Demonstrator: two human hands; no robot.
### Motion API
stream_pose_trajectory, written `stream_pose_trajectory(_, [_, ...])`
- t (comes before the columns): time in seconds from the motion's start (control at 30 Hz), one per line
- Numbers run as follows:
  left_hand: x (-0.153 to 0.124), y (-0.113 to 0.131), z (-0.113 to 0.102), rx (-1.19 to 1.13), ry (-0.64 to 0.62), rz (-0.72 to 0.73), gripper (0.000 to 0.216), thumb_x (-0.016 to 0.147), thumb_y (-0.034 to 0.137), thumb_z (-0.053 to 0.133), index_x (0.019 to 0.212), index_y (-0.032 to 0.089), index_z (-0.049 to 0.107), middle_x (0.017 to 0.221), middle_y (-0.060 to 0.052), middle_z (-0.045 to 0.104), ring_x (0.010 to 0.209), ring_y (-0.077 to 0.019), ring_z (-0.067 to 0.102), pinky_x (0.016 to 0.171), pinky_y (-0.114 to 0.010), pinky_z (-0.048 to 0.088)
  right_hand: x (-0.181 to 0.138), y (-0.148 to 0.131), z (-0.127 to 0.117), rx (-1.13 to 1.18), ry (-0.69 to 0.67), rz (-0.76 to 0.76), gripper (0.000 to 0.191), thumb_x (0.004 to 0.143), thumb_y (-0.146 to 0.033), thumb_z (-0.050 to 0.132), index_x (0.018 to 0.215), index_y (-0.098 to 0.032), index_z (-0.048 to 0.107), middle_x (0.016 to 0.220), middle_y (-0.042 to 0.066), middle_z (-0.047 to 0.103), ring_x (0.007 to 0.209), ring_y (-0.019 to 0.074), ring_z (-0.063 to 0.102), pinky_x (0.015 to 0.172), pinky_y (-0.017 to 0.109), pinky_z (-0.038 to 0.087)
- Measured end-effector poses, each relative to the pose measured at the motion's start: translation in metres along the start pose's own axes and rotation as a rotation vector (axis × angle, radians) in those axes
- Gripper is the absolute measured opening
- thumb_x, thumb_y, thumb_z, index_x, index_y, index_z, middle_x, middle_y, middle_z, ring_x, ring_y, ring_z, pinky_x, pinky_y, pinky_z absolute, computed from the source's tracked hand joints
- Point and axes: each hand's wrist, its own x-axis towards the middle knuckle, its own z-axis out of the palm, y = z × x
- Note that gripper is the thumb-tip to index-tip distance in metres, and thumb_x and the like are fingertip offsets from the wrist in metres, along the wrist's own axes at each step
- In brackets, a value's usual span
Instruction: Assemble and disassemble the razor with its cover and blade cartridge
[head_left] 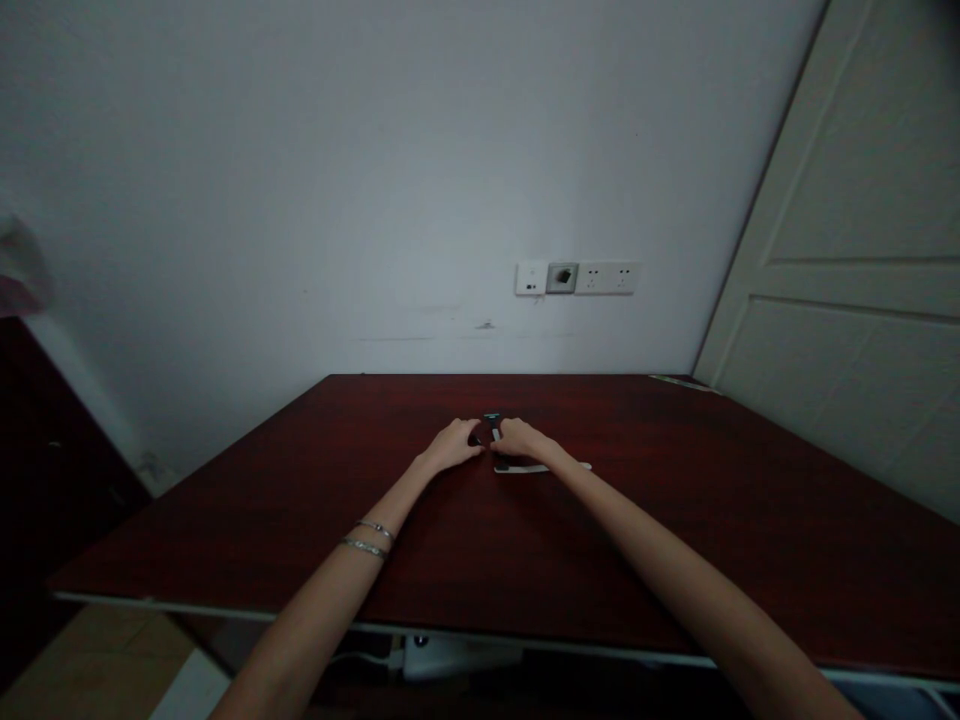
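Observation:
My left hand (453, 445) rests near the middle of the table, its thumb and fingers curved with a dark gap between them; I make out nothing held there. Just across from it, my right hand (520, 439) is closed, with its fingertips at a small dark-headed piece with a white stem (496, 434). The head of this piece points toward the wall, and its kind is too small to tell. Under my right wrist lies a thin white strip (523, 469) with a dark part at its left end. My forearm covers some of it.
The dark red tabletop (465, 540) reaches back to a white wall (420, 200) with sockets (606, 278). A flat strip lies at the table's far right corner (684, 384). A pale panelled door (847, 260) stands at right. Beneath the front edge is a white box (457, 657) with a cable.

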Motion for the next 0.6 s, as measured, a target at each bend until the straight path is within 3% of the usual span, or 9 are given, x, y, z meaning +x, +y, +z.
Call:
stream_pose_trajectory(0.2, [0.002, -0.002, 0.002, -0.011, -0.023, -0.005, 0.049, 0.070, 0.022, 0.062, 0.118, 0.016, 0.052, 0.108, -0.011, 0.063, 0.100, -0.0232, 0.058, 0.086, -0.031, 0.043, -0.002, 0.000, -0.001, -0.005, 0.009, 0.007, 0.035, 0.071, -0.036, 0.057, 0.094, -0.012, 0.066, 0.096, 0.017, 0.067, 0.083, 0.0259, 0.065, 0.061, 0.026, 0.046])
stream_pose_trajectory(0.43, [0.007, -0.002, -0.001, -0.071, 0.032, 0.008, 0.077, 0.070, 0.019, 0.062, 0.138, 0.013, 0.026, 0.108, -0.012, 0.062, 0.101, -0.0228, 0.057, 0.088, -0.032, 0.042, -0.003, 0.000, -0.003, 0.027, 0.033, 0.016, 0.033, 0.073, -0.037, 0.058, 0.091, -0.011, 0.067, 0.095, 0.019, 0.067, 0.084, 0.0264, 0.065, 0.060, 0.025, 0.044])
stream_pose_trajectory(0.6, [0.017, 0.007, -0.010, -0.282, 0.108, 0.069, 0.084, 0.069, 0.020, 0.063, 0.140, 0.015, 0.018, 0.103, -0.008, 0.063, 0.096, -0.0173, 0.059, 0.089, -0.031, 0.042, -0.008, 0.013, -0.020, 0.041, 0.212, 0.037, 0.030, 0.080, -0.035, 0.049, 0.083, -0.012, 0.067, 0.089, 0.017, 0.068, 0.085, 0.0237, 0.064, 0.067, 0.025, 0.043])
